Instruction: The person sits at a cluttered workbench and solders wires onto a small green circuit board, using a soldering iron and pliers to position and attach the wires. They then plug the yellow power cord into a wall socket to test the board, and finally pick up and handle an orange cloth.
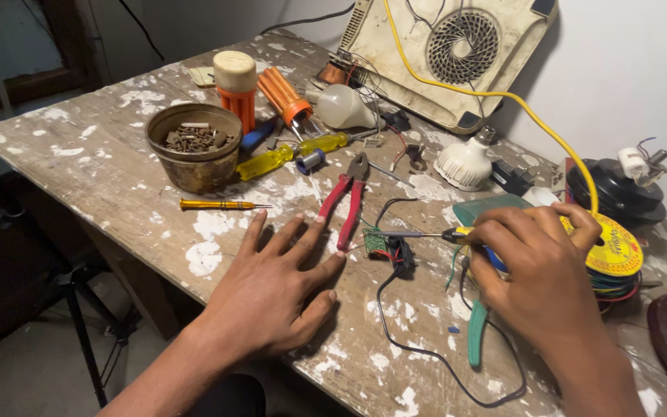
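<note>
Head view looks down on a paint-spattered wooden desk pushed against a white wall. The right hand is closed around a soldering iron, gripped like a pen so the thin metal tip runs level toward a small green circuit board lying near the middle of the front edge; the tip appears to touch or sit just over the board, though the contact itself is too small to confirm. The left hand lies flat on the desk with fingers spread wide, holding nothing, its fingertips just beside the board, seemingly to brace the body and steady the work. Red-handled pliers lie just behind the left fingertips, within easy reach. A black wire loops from the board toward the front edge. A green-handled tool lies under the right wrist. Toward the back left corner stands a rusty tin of screws, with a small yellow screwdriver in front of it and a larger yellow screwdriver beside it. A yellow cable arcs from the back edge down to the right hand, and a spool of wire sits just beyond it.
</note>
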